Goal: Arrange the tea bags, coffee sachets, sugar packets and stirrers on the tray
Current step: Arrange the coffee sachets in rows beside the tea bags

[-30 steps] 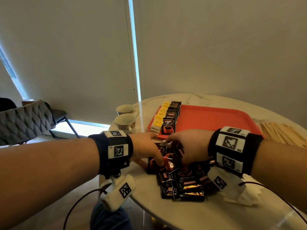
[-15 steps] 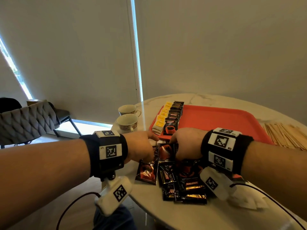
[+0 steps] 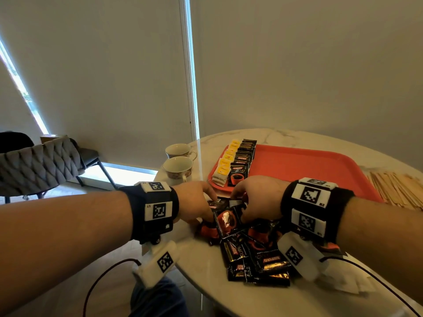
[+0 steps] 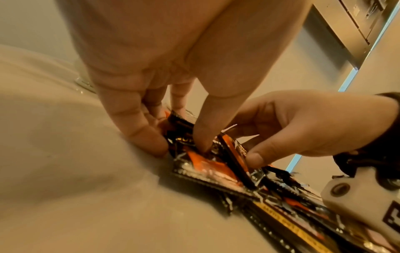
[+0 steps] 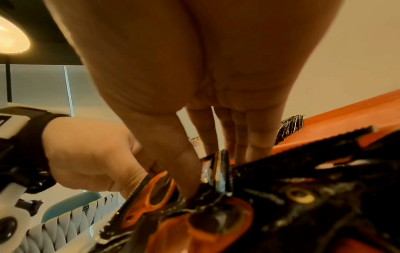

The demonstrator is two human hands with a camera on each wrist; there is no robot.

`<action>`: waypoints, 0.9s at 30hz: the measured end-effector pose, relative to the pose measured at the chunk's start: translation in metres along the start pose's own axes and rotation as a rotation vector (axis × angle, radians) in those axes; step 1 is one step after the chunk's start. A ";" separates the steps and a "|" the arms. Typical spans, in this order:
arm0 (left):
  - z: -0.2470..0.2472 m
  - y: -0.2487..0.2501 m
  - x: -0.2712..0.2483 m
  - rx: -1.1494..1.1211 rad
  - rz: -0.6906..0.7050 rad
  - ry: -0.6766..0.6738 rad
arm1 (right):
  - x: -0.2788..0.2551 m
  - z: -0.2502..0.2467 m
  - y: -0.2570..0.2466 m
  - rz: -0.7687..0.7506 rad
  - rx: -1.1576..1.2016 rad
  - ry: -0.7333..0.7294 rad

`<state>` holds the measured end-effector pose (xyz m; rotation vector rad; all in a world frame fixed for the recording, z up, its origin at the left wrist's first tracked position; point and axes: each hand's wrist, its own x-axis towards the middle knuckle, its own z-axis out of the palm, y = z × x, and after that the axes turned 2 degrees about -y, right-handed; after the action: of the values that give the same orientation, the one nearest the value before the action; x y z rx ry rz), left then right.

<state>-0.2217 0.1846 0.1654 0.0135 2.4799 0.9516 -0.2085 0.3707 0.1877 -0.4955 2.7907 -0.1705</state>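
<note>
step: coffee sachets, mid-way. I'm gathering loose ones from the pile (image 3: pixel 249 252) at the near edge of the table (image 3: pixel 286 138), just short of the tray's near left corner.
left hand: my left hand (image 3: pixel 194 202) is down on the left side of the pile, thumb and fingers curled and pinching a sachet (image 4: pixel 190 137); little fingertip touches the tabletop.
right hand: my right hand (image 3: pixel 258 197) is beside it, fingers curled, thumb and fingers nipping a sachet stood on edge (image 5: pixel 218 169).
held sachets: a black one with a red cup print (image 3: pixel 226 220) sits tilted up between both hands; how many each hand holds, cannot tell.
tray: red tray (image 3: pixel 320 170) past my hands; most of its floor bare.
on tray already: tea bags (image 3: pixel 225 165) in an overlapped row along the left edge, a row of coffee sachets (image 3: pixel 242 161) touching it on the inner side.
stirrers: wooden stirrers (image 3: pixel 398 188) lie on the table off the tray's right edge, not yet moved.
sugar packets: white paper bits (image 3: pixel 343 282) at the near right of the pile, probably these; not sure.
next move: I guess square the picked sachets into one stack, then lay them on the tray next to the existing coffee row, same overlap.
materials: sachets are glossy foil, flat, crimped edges, slippery and crinkly; tea bags are paper-wrapped, yellow tags; tray is smooth hard plastic with a raised rim; stirrers are thin flat wood; table is polished marble-look, round.
other: two cups (image 3: pixel 178 168) at the table's left edge.
</note>
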 end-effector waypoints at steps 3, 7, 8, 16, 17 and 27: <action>0.001 0.000 -0.001 -0.066 0.030 0.020 | 0.002 0.001 0.003 0.018 0.036 -0.002; 0.002 0.007 -0.003 -0.312 0.047 0.033 | 0.006 0.003 0.006 0.031 0.093 0.024; 0.003 0.008 -0.004 -0.346 0.055 0.026 | 0.006 0.003 0.005 0.030 0.112 0.032; 0.016 0.007 -0.003 -0.133 0.094 0.058 | 0.006 0.003 0.007 0.038 0.150 0.116; 0.015 0.007 -0.004 -0.105 0.098 0.055 | 0.004 0.001 0.007 0.058 0.099 0.112; 0.019 -0.003 -0.003 -0.148 0.115 0.130 | 0.005 0.000 -0.002 0.039 0.063 0.020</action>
<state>-0.2101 0.1940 0.1523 0.0469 2.5420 1.2186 -0.2119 0.3672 0.1864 -0.4259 2.8027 -0.2553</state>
